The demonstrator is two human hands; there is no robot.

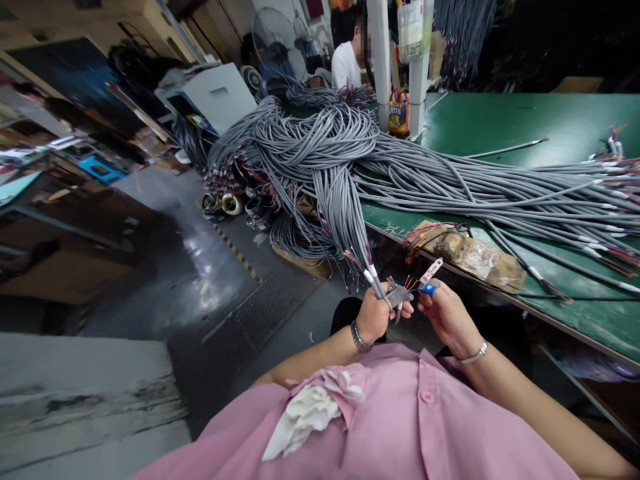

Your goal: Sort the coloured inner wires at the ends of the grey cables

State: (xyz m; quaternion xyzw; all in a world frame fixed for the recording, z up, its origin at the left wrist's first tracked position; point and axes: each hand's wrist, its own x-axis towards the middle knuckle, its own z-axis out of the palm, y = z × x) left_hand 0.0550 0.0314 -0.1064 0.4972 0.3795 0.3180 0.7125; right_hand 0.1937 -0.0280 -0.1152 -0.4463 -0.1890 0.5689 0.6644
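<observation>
My left hand [375,315] is closed around the ends of a few grey cables [379,288]. Thin coloured wires fan out from a cable end [399,295] in its grip, toward the right. Close beside it, my right hand [447,319] pinches a small blue piece [429,289] between thumb and fingers. A pale flat strip with holes [431,270] sticks up from that piece; its exact kind is unclear. Dark wire tips lie close to the blue piece, but I cannot tell whether they touch it.
A large pile of grey cables [320,137] drapes over the green table [500,120] and hangs off its edge. A worn wooden block [470,257] with wires sits at the near edge. Beyond are a white post [381,67] and a seated person [346,65]. Coiled cables [305,237] lie below.
</observation>
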